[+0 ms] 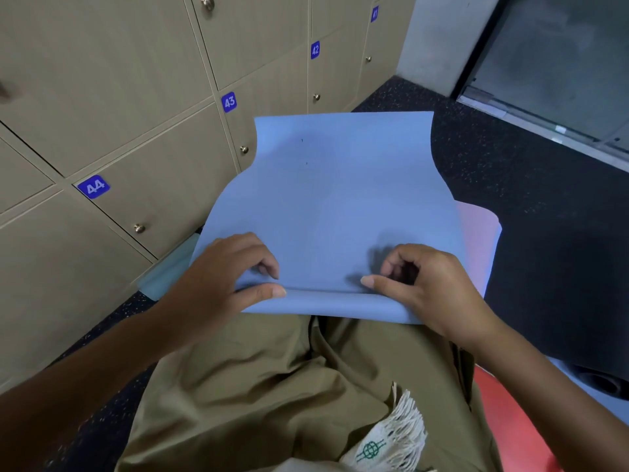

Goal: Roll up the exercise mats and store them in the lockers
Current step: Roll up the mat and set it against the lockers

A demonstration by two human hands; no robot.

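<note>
One blue mat lies on the dark speckled floor, stretching away from the person toward the lockers. Its near edge is folded over into a first narrow roll, just in front of the person's olive trousers.

Two hands work that near edge. The left hand sits at the left end of the fold, fingers curled down onto the mat and thumb stretched along the rolled edge, pinching it. The right hand sits at the right end, fingers bent over the top and thumb pointing inward along the fold, also gripping the mat.

Under the blue mat two more show: a pink mat peeking out along its right side, and a pale teal mat sticking out at its left, close to the foot of the lockers.

Four blue number plates can be read on the locker doors: 44, 43, 42 and 41. All doors in view are closed, each with a small round knob.

A fringed white cloth with a green emblem hangs at the bottom, and a red surface lies at the lower right.
</note>
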